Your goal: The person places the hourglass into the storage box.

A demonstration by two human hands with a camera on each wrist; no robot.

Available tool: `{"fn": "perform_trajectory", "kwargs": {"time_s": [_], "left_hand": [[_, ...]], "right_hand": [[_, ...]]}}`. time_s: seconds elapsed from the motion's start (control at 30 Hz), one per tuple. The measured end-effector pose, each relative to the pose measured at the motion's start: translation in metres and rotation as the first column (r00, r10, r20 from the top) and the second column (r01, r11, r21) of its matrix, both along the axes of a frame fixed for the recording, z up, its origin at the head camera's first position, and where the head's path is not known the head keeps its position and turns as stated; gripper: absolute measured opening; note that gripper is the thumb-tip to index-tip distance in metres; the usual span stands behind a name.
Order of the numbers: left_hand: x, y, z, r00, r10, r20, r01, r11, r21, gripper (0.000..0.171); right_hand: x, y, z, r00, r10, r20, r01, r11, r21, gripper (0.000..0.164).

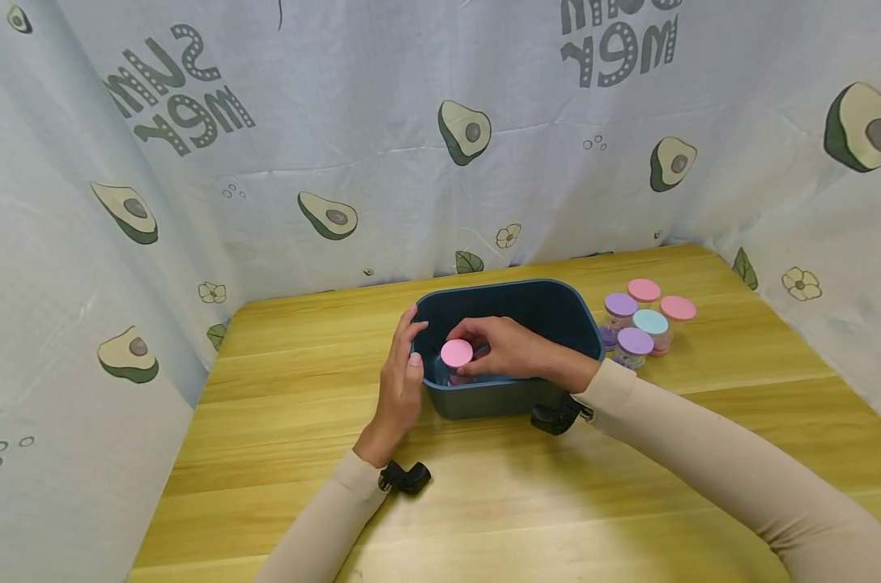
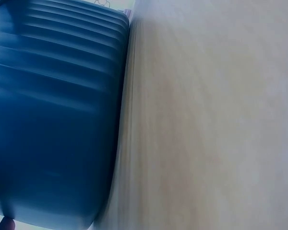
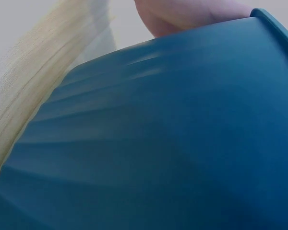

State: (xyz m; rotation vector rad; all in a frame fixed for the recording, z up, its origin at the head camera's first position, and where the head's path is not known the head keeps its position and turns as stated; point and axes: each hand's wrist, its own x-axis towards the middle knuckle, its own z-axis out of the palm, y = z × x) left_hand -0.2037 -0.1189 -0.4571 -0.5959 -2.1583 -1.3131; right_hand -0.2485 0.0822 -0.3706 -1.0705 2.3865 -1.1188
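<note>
A dark blue ribbed bin (image 1: 509, 401) stands on the wooden table. Inside its left end, my right hand (image 1: 509, 348) pinches a small clear jar with a pink lid (image 1: 457, 353) between thumb and fingers. The jar is upright, and its lower part is partly hidden by the bin's rim. My left hand (image 1: 399, 389) is at the bin's left end, fingers mostly straight and touching or very near the rim. The left wrist view shows the bin's outer wall (image 2: 53, 143) and two fingertips (image 2: 5, 223) at the corner. In the right wrist view, the wall (image 3: 158, 129) fills most of the picture.
Right of the bin, several small clear jars stand close together, some stacked, with a blue lid (image 1: 650, 322), purple lids (image 1: 635, 341) and pink lids (image 1: 678, 308). A white curtain (image 1: 389, 105) printed with avocados hangs behind the wooden table (image 1: 287, 380).
</note>
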Motion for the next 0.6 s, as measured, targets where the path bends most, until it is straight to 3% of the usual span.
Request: {"fn": "perform_trajectory", "kwargs": {"time_s": [0.6], "left_hand": [[0.0006,0.0001,0.0003,1.0,0.0,-0.004,0.0,1.0,0.002,0.055]], "right_hand": [[-0.001,0.0013,0.0,0.997,0.024,0.076,-0.03,0.996,0.08,0.04]]}}
